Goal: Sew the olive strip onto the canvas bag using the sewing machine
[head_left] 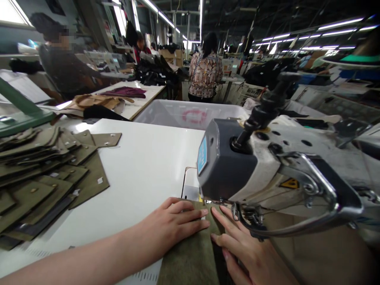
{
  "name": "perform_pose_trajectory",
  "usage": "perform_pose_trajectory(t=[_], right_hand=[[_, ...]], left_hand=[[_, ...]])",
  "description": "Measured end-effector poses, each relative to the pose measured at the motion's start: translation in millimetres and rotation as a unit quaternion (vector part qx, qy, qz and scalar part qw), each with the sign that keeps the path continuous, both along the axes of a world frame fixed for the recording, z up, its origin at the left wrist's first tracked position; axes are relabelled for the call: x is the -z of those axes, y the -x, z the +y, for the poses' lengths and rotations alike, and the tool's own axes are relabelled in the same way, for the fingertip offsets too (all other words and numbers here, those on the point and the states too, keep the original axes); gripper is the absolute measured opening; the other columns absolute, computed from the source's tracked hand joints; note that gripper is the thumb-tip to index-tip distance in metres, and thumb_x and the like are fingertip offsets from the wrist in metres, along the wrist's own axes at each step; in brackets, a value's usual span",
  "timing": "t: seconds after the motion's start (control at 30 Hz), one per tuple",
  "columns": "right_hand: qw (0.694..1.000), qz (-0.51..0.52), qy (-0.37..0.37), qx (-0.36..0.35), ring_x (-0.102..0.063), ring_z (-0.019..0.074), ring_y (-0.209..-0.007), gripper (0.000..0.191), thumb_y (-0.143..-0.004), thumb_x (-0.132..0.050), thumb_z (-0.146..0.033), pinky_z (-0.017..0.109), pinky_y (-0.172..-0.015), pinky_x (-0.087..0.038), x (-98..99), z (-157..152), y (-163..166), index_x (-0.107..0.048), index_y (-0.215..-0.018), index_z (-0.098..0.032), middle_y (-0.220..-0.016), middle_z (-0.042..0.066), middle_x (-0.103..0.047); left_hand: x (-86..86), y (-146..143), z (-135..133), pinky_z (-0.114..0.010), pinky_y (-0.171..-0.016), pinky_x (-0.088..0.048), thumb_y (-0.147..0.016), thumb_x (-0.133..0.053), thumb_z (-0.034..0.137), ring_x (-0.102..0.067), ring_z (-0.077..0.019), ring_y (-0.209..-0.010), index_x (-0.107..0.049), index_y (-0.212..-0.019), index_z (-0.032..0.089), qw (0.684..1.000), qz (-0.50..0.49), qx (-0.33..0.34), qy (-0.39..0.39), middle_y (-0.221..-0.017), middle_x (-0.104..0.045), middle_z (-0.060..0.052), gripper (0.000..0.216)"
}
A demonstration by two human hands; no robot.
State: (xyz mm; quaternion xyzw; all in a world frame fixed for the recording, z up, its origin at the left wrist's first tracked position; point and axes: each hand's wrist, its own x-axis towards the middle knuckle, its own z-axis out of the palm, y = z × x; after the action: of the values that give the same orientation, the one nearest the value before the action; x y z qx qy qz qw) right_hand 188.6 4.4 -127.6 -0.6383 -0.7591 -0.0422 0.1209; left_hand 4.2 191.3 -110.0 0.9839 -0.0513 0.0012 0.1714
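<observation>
My left grip (pixel 175 221) and right grip (pixel 245 247), both unclenched, resting on olive fabric (pixel 188 259) at lower center, sewing machine (pixel 231 162) at right, cut pieces (pixel 44 188) piled left

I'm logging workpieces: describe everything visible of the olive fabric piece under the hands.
The olive fabric piece looks matte, with a darker strip along its right side. It lies flat on the white table, its far end at the sewing machine, its near end cut off by the picture's bottom. The left hand and right hand rest on it; a small white patch shows by the left fingers.
</observation>
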Motion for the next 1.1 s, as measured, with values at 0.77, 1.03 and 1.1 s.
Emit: perform_pose_trajectory(t=[0.77,1.03,1.1], right_hand=[[0.996,-0.077,0.027,-0.039,-0.062,0.0310,-0.118,0.036,-0.098,-0.045,-0.028,0.047,-0.089,-0.059,20.5,-2,-19,-0.069,-0.125,-0.028,-0.141,0.009,-0.053],[0.996,-0.080,-0.034,-0.032,-0.067,0.0300,-0.110,0.037,-0.096,-0.041,-0.028,0.044,-0.081,-0.063,6.3,6,-18,-0.077,-0.102,-0.027,-0.132,0.009,-0.060],[0.995,-0.083,-0.032,-0.035,-0.068,0.0281,-0.110,0.039,-0.099,-0.038,-0.027,0.042,-0.081,-0.063,4.0,4,-21,-0.076,-0.105,-0.026,-0.131,0.009,-0.062]], left_hand=[[0.2,-7,4,-0.037,-0.115,-0.019,-0.106,-0.046,0.019,-0.049,-0.0222,-0.132,-0.045,-0.147,0.030,1.000,-0.009,-0.009,0.003,-0.140,-0.062,-0.002,0.043],[2.1,-6,5,-0.040,-0.107,-0.030,-0.104,-0.050,0.020,-0.053,-0.0244,-0.127,-0.040,-0.151,0.028,0.999,-0.030,-0.008,-0.018,-0.138,-0.062,-0.002,0.048],[3.4,-7,6,-0.039,-0.106,-0.030,-0.104,-0.049,0.021,-0.052,-0.0243,-0.127,-0.039,-0.151,0.028,0.999,-0.027,-0.009,-0.026,-0.140,-0.061,-0.002,0.048]])
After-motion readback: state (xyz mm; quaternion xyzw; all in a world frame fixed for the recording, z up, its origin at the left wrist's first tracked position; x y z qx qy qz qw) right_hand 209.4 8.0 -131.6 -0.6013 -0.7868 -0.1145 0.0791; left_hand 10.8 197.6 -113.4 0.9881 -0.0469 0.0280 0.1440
